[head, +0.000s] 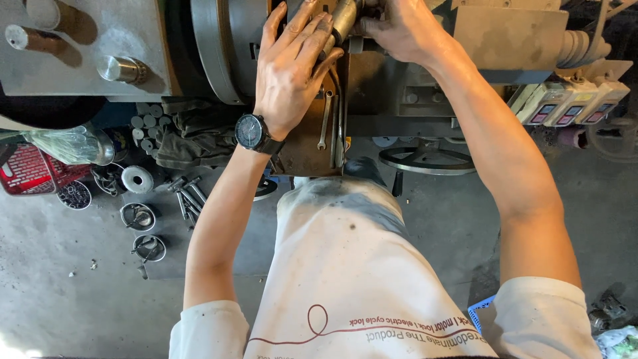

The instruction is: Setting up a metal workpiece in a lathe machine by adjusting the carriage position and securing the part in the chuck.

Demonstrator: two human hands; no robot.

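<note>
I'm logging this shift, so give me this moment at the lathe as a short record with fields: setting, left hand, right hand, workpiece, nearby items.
setting: grey metal lathe on a concrete workshop floor
left hand: left hand, black wristwatch on the wrist, fingers resting on the shiny round steel bar
right hand: right hand grips near the bar's end; the grip itself is hidden
workpiece: steel bar, held at the lathe
nearby items: open-ended steel spanner on the brown carriage; red plastic basket; loose bolts on the floor

The right hand (399,30) was cut off by the top edge, its fingertips hidden behind the metal cylinder (343,20); its grip was unclear.
</note>
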